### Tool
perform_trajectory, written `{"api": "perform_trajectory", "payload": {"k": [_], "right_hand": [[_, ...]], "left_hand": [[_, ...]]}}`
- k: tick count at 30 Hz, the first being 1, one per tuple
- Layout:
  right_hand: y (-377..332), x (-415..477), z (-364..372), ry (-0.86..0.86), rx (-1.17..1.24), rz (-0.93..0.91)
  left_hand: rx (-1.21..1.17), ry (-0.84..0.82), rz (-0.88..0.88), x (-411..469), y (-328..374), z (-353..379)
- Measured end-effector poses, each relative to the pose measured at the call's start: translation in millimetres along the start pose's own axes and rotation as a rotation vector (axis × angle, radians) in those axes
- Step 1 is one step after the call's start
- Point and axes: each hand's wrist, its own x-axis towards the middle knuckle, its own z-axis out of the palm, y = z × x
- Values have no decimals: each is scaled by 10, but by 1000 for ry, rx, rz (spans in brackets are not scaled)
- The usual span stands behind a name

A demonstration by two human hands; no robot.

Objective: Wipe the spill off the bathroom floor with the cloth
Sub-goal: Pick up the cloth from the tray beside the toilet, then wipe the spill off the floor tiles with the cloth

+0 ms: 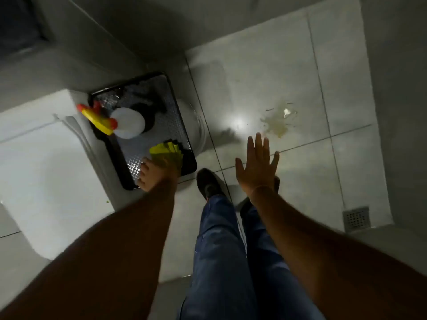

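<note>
On the left side, a dark tray [184,144] sits on a white surface [46,158], and its right edge hangs over the floor [265,77]. Near the front right corner of this tray lies the yellow cloth [165,152]. The left hand [154,175] is on the tray and touches the near edge of the cloth; the fingers are curled and blurred, so I cannot tell if they already grip it. Further back on the same tray stands a white spray bottle [128,123] with a yellow and red head that points to the left edge.

Over the grey floor tiles the right hand [257,168] is spread flat, fingers apart, and it holds nothing. Just beyond its fingertips is the yellowish spill [277,124], close to a tile joint, with a small white scrap [286,112] in it. A bright reflection of light lies on the tile between the spill and the tray.

Around the spill the tiles are bare up to the far wall. At the right edge, near the wall, a square drain [355,218] is set in the floor. Below the hands, two legs in blue jeans [221,250] and one dark shoe [208,183] stand on the tiles.
</note>
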Motion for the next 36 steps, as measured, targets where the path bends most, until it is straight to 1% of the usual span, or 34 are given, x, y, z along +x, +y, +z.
{"api": "perform_trajectory", "payload": {"k": [2,3,6,8,9,10,11,12,13,14,15,16,17,18,19,20,21,22,25,27,29,31,32,34,36], "right_hand": [[42,74,79,24,50,48],[71,96,127,35,67,58],[130,117,210,69,124,49],[164,136,210,76,181,53],[166,142,208,83,240,59],[158,138,209,77,334,56],[141,132,175,62,485,52],[102,125,106,2,703,59],[56,123,22,-113,943,91],[6,99,-118,-283,1145,129],[-29,72,-236,-461,1278,161],[-38,50,-325,-625,1399,174],[-20,26,-366,-765,1554,176],[26,10,-370,-886,1741,178],[86,1,-368,-969,1897,183],[176,29,-313,-984,1988,213],[284,81,-229,-938,1996,256],[393,166,-122,-832,1942,325],[821,465,277,-463,1733,558],[1096,666,552,-259,1557,676],[1398,950,833,-51,1391,686],[1705,1277,1084,196,1180,701],[1871,1444,1184,280,1093,714],[2193,1827,1509,362,971,660],[2400,2163,1757,363,851,575]], "left_hand": [[49,-81,-5,65,-28,34],[12,-102,-26,99,-80,66],[-182,-121,-92,179,-226,119],[-349,-92,-126,122,-208,47],[-398,-51,-117,41,-133,-45],[-422,-1,-76,-38,-65,-151],[-435,50,-12,-149,24,-260],[-456,93,70,-262,91,-371],[-512,103,162,-375,174,-492],[-608,37,238,-473,238,-577],[-725,-127,283,-609,313,-645],[-817,-344,298,-749,377,-654],[-862,-568,294,-903,440,-629],[-853,-733,290,-1027,510,-539],[-820,-818,289,-1142,595,-417],[-793,-828,286,-1196,673,-231],[-772,-796,286,-1234,763,-42],[-746,-743,302,-1234,850,159],[-567,-640,416,-1108,1077,849],[-493,-586,434,-907,1126,1328],[-415,-576,407,-636,1148,1827],[-268,-597,414,-333,1190,2285],[-189,-621,426,-204,1232,2421],[-43,-618,506,70,1338,2727],[113,-515,666,342,1458,3001]]}}
